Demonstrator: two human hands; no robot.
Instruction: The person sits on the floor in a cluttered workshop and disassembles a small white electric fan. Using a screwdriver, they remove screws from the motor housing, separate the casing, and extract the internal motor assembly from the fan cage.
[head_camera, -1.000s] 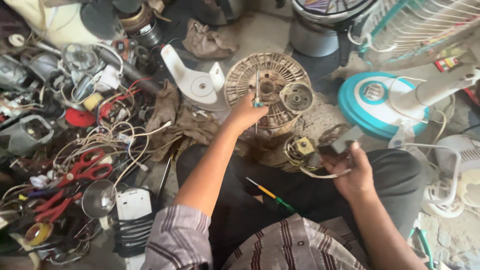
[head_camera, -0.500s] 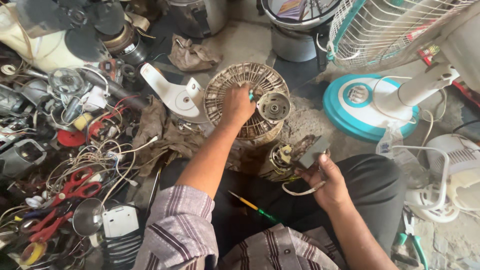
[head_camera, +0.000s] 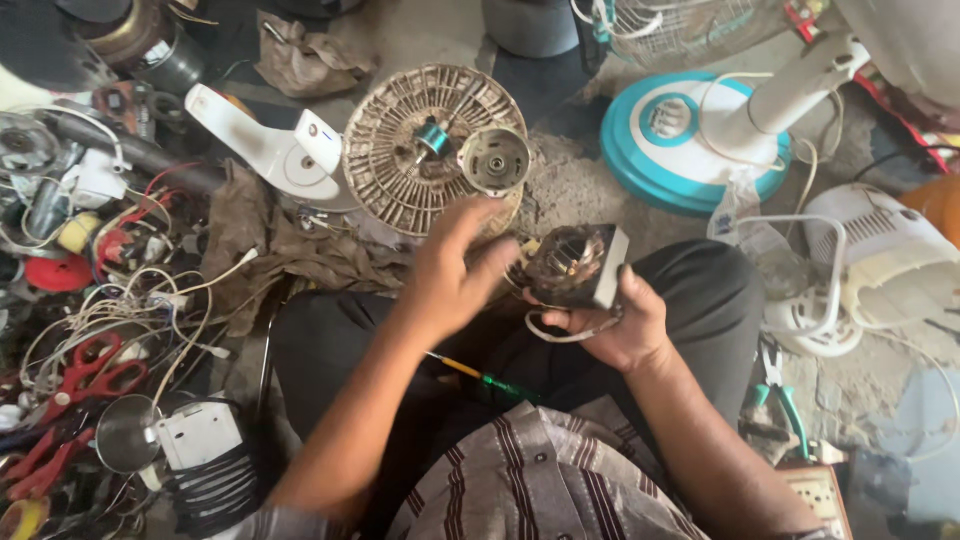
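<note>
The left hand (head_camera: 455, 275), fingers spread and holding nothing, hovers just beside the dusty square fan motor with copper windings (head_camera: 578, 265), which the right hand (head_camera: 610, 325) grips above the lap. Steadying the motor from both sides should serve best. Half a second ago the left hand rested on the round ribbed grille (head_camera: 420, 150) on the floor.

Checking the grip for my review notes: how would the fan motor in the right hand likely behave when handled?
The fan motor, metal with copper windings, probably feels heavy and rigid. Its white wires dangle below the right hand and look floppy, apt to snag. The left hand hovers beside it.
</note>
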